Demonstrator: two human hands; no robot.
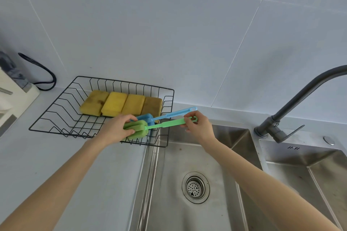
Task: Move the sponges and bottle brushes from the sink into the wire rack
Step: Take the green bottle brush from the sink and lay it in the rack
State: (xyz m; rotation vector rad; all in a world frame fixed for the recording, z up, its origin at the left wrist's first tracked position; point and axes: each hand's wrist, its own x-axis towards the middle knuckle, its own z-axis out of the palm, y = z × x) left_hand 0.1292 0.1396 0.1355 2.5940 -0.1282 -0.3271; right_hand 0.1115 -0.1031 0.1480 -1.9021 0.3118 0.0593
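Observation:
A black wire rack [56,110] stands on the counter left of the sink [174,157]. Several yellow sponges [114,104] lie side by side along its back. A blue bottle brush [169,115] rests in the rack's right corner, with its handle sticking out over the rim. My left hand [116,129] grips the foam head of a green bottle brush [161,125] at the rack's front right. My right hand [199,124] pinches the end of the green handle above the sink's back edge. The sink basin holds no sponges or brushes.
A dark faucet [293,103] rises at the right behind a second basin [309,170]. The drain strainer [195,187] sits in the middle of the near basin. A black cable [45,71] and a white appliance [11,95] are at the far left against the tiled wall.

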